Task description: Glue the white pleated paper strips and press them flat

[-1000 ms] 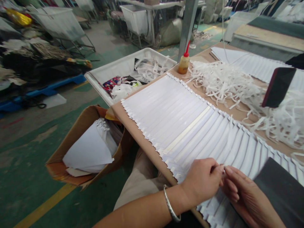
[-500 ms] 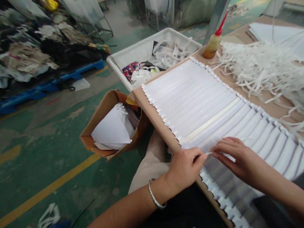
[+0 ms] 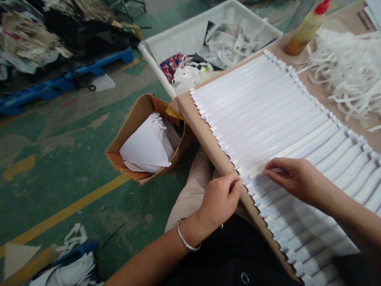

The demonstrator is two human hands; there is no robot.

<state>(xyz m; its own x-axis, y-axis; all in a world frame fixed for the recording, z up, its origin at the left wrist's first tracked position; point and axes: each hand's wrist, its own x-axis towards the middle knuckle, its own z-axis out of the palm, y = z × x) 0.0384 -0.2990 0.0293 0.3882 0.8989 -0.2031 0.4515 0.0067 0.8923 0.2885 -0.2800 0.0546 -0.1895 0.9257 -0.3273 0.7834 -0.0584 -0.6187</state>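
Note:
Rows of overlapping white sheets [image 3: 238, 107] with notched ends lie fanned along the brown-covered table [image 3: 205, 139]. My left hand [image 3: 220, 198], with a silver bangle at the wrist, is closed in a pinch at the table's near edge; whatever its fingertips hold is too small to make out. Over the sheets, my right hand [image 3: 291, 176] has thumb and forefinger pressed together, and what is between them cannot be made out. A pale yellowish strip [image 3: 309, 137] runs across the sheets beyond my right hand.
A glue bottle [image 3: 308, 28] with a red cap stands at the table's far edge, beside a heap of white strips [image 3: 351, 71]. Left of the table are a cardboard box [image 3: 133, 111] with white sheets and a white bin [image 3: 184, 31] of bags. A blue pallet [image 3: 101, 65] lies farther off.
My hands have moved apart, and the thin white piece that stretched between their fingertips no longer shows there. The view has shifted, so the table and box appear higher.

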